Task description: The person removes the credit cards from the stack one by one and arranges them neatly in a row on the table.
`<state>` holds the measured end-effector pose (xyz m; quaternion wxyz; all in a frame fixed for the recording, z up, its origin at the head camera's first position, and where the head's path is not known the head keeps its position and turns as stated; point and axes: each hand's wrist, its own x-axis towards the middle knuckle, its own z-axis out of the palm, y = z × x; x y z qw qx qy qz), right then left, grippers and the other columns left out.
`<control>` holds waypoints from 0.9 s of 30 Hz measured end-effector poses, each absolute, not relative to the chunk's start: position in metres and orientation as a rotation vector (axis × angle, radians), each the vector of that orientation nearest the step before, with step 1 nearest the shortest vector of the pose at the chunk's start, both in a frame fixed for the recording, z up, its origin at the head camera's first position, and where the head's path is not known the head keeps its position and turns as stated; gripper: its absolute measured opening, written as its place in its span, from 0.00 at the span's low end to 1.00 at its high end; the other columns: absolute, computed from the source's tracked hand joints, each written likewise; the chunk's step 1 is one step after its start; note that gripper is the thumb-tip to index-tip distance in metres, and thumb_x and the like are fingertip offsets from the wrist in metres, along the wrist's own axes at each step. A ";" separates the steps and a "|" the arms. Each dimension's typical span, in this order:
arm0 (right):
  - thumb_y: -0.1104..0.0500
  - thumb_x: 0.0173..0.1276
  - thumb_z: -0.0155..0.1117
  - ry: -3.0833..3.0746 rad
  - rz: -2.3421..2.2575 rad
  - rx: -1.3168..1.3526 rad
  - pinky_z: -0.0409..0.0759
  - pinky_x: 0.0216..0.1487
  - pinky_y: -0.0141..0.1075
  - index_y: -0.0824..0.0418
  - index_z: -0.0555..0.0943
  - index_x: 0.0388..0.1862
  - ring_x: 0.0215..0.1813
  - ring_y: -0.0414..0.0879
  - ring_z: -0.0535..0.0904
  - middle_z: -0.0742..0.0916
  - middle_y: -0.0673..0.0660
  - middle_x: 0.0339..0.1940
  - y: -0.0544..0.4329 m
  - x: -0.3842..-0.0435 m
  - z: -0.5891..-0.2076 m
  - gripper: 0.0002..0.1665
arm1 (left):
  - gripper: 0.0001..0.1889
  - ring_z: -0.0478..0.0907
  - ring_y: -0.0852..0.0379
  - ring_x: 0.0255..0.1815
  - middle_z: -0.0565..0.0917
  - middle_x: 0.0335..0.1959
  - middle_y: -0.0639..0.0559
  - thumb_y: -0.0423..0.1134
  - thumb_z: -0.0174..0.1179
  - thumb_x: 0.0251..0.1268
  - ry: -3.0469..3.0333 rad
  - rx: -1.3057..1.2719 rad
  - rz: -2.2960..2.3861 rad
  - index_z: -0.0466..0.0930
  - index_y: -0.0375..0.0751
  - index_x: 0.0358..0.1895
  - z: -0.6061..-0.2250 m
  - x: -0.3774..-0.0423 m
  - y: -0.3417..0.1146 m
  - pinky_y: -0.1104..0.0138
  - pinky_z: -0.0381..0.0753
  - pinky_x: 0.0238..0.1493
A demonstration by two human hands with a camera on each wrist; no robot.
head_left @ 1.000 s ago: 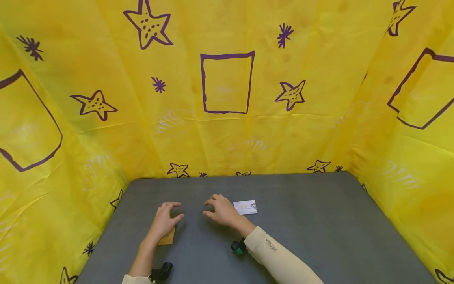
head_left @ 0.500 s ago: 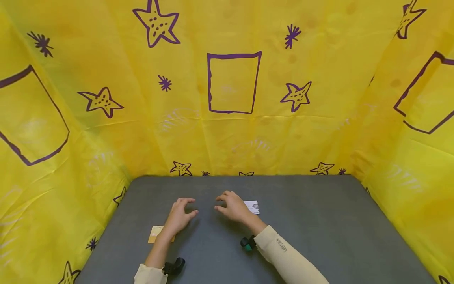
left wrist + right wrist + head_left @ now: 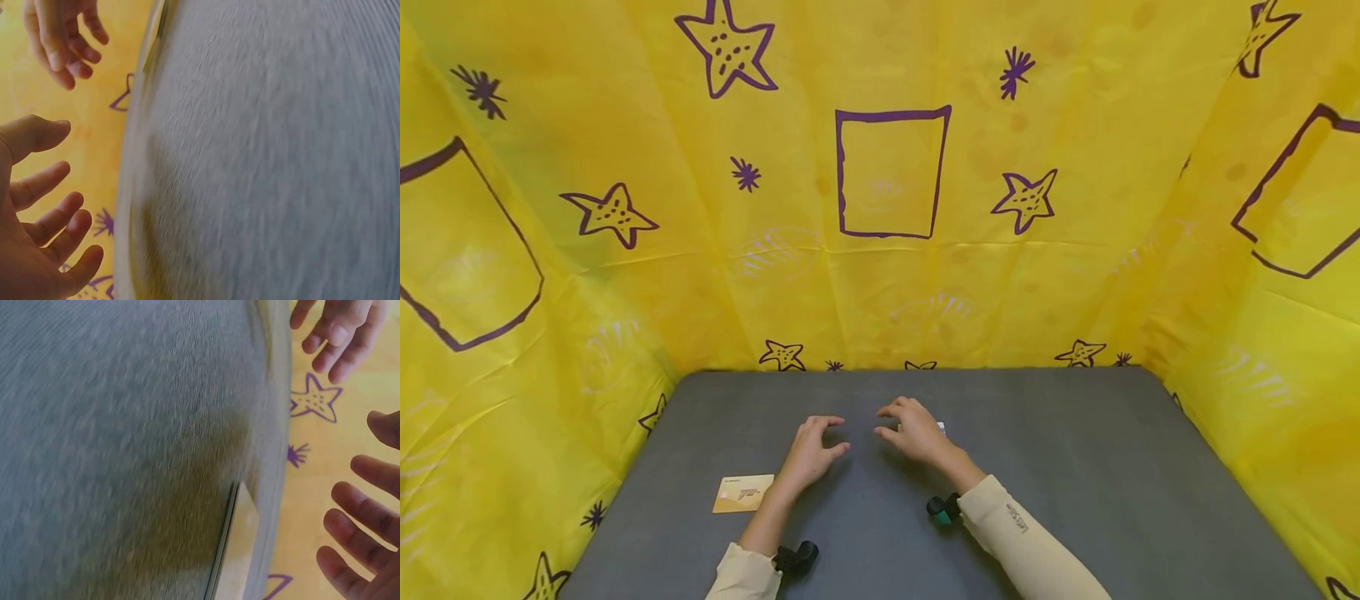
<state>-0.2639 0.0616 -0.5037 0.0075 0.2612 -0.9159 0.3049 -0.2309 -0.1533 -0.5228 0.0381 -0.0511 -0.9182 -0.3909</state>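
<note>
My left hand (image 3: 811,454) hovers over the grey table, fingers spread and loosely bent, holding nothing. Facing it across a small gap, my right hand (image 3: 917,432) has the same relaxed bend and also holds nothing. An orange-and-cream card (image 3: 741,494) lies flat to the left of my left wrist. Behind my right hand only a bit of a white card (image 3: 941,427) shows; the rest is hidden. In the right wrist view a pale card (image 3: 239,553) lies on the table below the right hand (image 3: 365,519).
The grey table (image 3: 1037,467) meets yellow cloth walls (image 3: 887,308) printed with purple stars at its back and sides. A small black camera (image 3: 797,558) is strapped at the left wrist, another camera (image 3: 943,509) at the right.
Both hands have moved rightward, the left one more, narrowing the gap between them. The orange-and-cream card has come into full view, while the white card is now mostly covered by the right hand.
</note>
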 end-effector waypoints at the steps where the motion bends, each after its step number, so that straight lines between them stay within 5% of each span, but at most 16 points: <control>1: 0.53 0.67 0.65 -2.863 0.960 0.813 0.76 0.45 0.43 0.62 0.83 0.52 0.45 0.50 0.75 0.83 0.59 0.45 0.064 -0.265 -0.503 0.19 | 0.20 0.71 0.39 0.58 0.77 0.55 0.37 0.37 0.68 0.57 -2.818 -0.156 -1.209 0.80 0.37 0.54 -0.523 -0.232 -0.151 0.45 0.71 0.58; 27: 0.55 0.64 0.67 -2.861 0.955 0.693 0.75 0.49 0.49 0.65 0.84 0.50 0.47 0.55 0.77 0.83 0.61 0.43 0.117 -0.274 -0.520 0.19 | 0.23 0.73 0.40 0.56 0.78 0.54 0.37 0.38 0.69 0.55 -2.865 -0.381 -1.239 0.78 0.34 0.55 -0.529 -0.247 -0.098 0.46 0.71 0.58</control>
